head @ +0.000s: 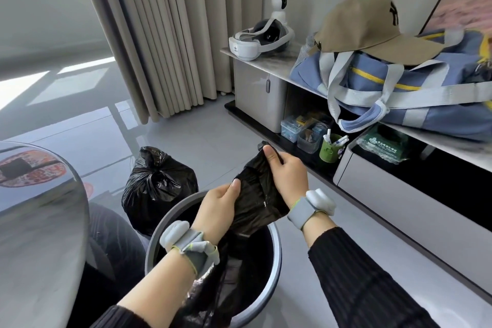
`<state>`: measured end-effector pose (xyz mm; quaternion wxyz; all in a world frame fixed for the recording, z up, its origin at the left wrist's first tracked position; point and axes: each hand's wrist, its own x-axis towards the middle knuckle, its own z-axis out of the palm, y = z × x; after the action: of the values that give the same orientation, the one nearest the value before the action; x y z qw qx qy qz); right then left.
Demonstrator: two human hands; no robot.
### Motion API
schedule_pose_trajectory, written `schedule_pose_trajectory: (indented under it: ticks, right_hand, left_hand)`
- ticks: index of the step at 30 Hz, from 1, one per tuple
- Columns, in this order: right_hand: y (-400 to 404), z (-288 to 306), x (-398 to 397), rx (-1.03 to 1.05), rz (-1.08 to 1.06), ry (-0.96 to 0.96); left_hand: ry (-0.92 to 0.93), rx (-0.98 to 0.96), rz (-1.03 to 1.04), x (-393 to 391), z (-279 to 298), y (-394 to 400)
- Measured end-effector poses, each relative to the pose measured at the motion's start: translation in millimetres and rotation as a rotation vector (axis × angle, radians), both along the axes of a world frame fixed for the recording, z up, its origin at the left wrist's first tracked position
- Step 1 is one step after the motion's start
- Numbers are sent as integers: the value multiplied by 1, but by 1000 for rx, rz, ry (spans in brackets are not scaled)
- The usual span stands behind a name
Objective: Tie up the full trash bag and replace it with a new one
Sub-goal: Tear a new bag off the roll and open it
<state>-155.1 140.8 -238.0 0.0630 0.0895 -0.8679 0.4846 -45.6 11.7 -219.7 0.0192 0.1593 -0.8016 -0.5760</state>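
A full black trash bag (157, 186), knotted at the top, stands on the floor just beyond the grey round bin (277, 253). Above the bin I hold a new black bag (253, 202), still partly folded, its lower end hanging down into the bin. My left hand (217, 210) pinches the bag's left edge between thumb and fingers. My right hand (286, 176) grips its upper right corner, with the thumb pressed on top. Both wrists wear grey bands.
A dark glossy round table (40, 221) is at the left. A low cabinet (399, 194) runs along the right, bearing a blue duffel bag (399, 93), a tan cap (372, 24), a headset (259, 40) and small containers (306, 130). Curtains (159, 34) hang behind.
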Motion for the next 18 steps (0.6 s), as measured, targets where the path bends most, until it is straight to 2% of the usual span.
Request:
schedule_pose_trajectory:
  ticks: [3, 5, 8, 10, 14, 18]
  right_hand:
    - [0, -1, 0, 36, 24, 18]
    - [1, -3, 1, 84, 19, 15]
    - [-1, -11, 4, 244, 14, 8]
    - [-4, -21, 7, 338, 36, -7]
    - [0, -35, 12, 425, 86, -29]
    - [1, -31, 10, 412, 77, -27]
  left_hand:
    - [-61, 50, -46, 2, -2, -2]
    - [-179, 79, -95, 4, 0, -2]
    - [-394, 303, -357, 9, 4, 8]
    - [-456, 393, -440, 12, 7, 20]
    - [-479, 259, -386, 13, 8, 43]
    - [-499, 194, -379, 13, 13, 45]
